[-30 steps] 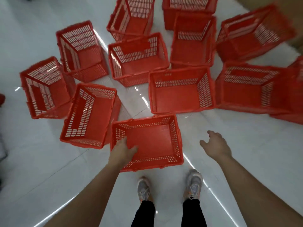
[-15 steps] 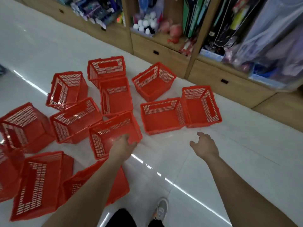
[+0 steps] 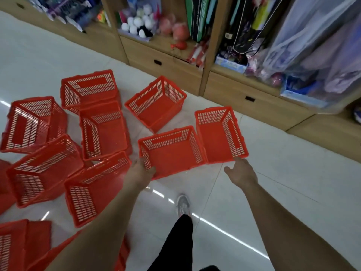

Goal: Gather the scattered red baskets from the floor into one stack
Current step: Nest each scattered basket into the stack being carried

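Several red plastic baskets lie scattered on the white floor. My left hand [image 3: 141, 171] grips the near-left corner of the middle red basket [image 3: 173, 153], which sits upright in front of me. Touching that basket's right side is another red basket [image 3: 218, 135]. My right hand [image 3: 241, 173] hovers open with relaxed fingers just before its near-right corner and holds nothing. More baskets lie to the left, among them a tilted one [image 3: 97, 188] beside my left forearm and one [image 3: 156, 104] farther back. Part of another basket shows under my left arm.
Wooden shelving with drawers [image 3: 244, 98] runs along the back and right, full of toys and bagged goods. My leg and grey shoe [image 3: 182, 205] stand on the floor between my arms. Bare floor [image 3: 273, 192] lies to the right.
The view has swung up and right from the basket at my feet. My left hand has left that basket and now holds the middle basket's corner. My right hand has reached forward.
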